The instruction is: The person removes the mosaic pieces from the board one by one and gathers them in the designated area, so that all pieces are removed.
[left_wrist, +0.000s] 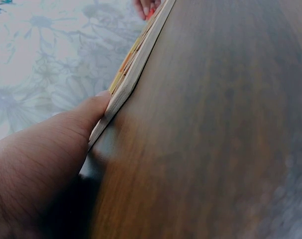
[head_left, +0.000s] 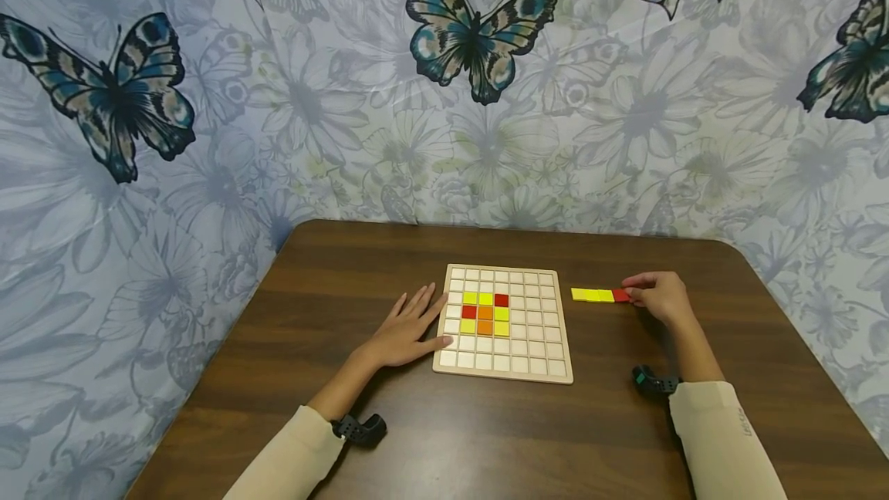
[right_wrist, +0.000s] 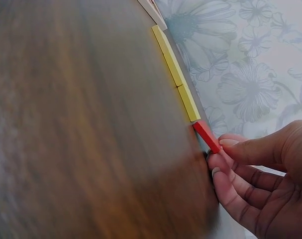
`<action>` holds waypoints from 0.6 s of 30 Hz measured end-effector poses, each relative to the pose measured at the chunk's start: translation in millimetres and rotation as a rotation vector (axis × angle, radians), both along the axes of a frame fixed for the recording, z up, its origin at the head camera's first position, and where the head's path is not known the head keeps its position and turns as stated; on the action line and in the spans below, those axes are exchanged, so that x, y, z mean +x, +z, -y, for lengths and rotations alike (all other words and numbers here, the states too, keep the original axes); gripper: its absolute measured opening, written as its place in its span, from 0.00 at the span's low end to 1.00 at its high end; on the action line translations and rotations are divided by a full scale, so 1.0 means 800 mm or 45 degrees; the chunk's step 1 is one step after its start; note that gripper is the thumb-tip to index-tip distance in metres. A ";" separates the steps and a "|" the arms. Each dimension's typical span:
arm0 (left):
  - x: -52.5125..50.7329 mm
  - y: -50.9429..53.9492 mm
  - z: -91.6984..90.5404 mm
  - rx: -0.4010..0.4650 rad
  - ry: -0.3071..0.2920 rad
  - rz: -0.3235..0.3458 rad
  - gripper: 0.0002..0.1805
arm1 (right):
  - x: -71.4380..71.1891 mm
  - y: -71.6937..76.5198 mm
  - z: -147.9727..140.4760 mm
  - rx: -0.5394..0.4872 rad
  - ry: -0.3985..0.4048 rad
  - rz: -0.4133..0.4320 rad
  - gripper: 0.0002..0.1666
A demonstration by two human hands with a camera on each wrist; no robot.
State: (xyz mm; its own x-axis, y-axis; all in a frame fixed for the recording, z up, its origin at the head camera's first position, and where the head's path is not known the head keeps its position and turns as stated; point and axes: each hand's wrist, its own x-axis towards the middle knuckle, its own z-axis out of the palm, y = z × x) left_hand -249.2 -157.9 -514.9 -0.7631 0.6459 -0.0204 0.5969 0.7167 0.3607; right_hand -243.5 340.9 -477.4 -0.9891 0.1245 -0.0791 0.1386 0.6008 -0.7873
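A wooden grid board [head_left: 510,378] lies on the table, with yellow, red and orange squares forming a block left of its middle. My left hand [head_left: 403,334] rests at the board's left edge, fingers spread, its thumb [left_wrist: 98,107] touching the rim in the left wrist view. To the right of the board, yellow tiles [head_left: 593,295] lie in a row that ends in a red tile [head_left: 620,295]. My right hand [head_left: 661,298] pinches the red tile [right_wrist: 206,137] at its outer end between thumb and fingers, as the right wrist view shows.
The brown wooden table [head_left: 486,438] reaches back to a cloth [head_left: 639,114] printed with flowers and butterflies. Dark bands [head_left: 363,430] with devices sit on both wrists, close above the table.
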 end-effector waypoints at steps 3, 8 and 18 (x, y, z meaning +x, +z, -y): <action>0.000 0.001 0.000 -0.002 0.002 0.007 0.48 | -0.001 -0.002 -0.001 -0.017 -0.009 0.007 0.15; 0.000 0.002 0.000 -0.002 0.005 0.011 0.48 | 0.000 0.003 0.000 -0.037 -0.007 -0.002 0.15; 0.002 0.006 -0.001 -0.004 0.010 0.022 0.48 | 0.007 0.037 0.016 0.031 0.046 -0.093 0.18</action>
State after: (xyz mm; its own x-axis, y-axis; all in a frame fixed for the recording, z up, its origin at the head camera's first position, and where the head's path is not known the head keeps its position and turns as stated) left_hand -247.2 -157.1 -510.1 -0.7677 0.6398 -0.0357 0.5851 0.7225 0.3684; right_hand -237.8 328.1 -447.9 -0.9959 0.0899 -0.0037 0.0592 0.6236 -0.7795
